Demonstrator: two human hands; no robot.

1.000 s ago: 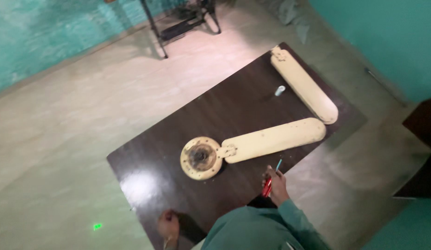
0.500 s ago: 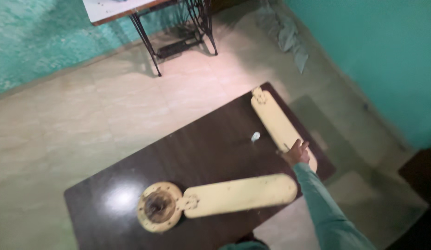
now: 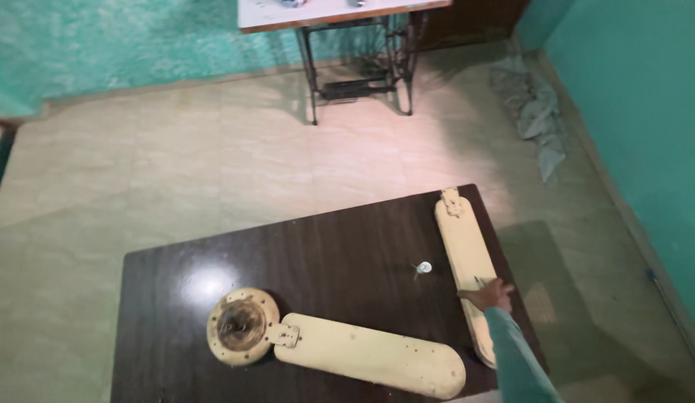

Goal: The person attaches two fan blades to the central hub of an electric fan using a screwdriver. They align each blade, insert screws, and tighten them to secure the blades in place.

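My right hand [image 3: 488, 294], in a teal sleeve, reaches out over the loose cream fan blade [image 3: 462, 242], which lies along the right side of the dark table [image 3: 340, 254]. Its fingers span the blade's width near the near end and grip it. Just left of that blade lies a small white part [image 3: 424, 267]. The round cream fan motor hub [image 3: 241, 326] sits at the front left with a second blade [image 3: 370, 357] bolted to it, pointing right. My left hand is out of view.
A metal-framed stand with a light top [image 3: 347, 45] is by the far wall. A heap of grey cloth [image 3: 533, 110] lies on the tiled floor at the right, beside the teal wall.
My right hand moved from the table's near edge out to the loose blade on the right. My left hand dropped out of view. The view tilted up toward the far wall.
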